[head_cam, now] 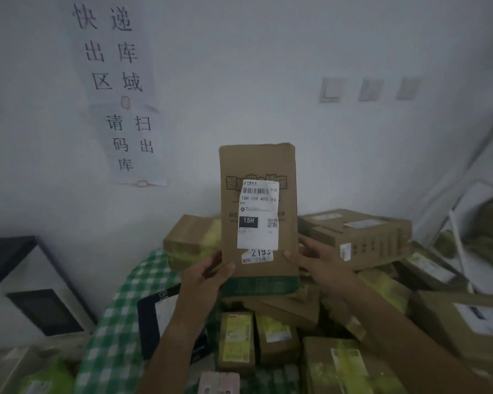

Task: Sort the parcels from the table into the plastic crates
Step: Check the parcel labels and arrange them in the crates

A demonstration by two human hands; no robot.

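Two hands hold one brown box [258, 211] upright above the table [117, 331], its white label [258, 214] facing the camera. Left hand [204, 282] grips the lower left edge; right hand [315, 258] grips the lower right edge. Many parcels [353, 237] lie piled on the green checked cloth beneath, below wall notices [117, 89].

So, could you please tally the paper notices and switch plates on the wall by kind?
White paper notices with black handwritten characters: 2
Pale square plastic switch plates: 3
Total: 5
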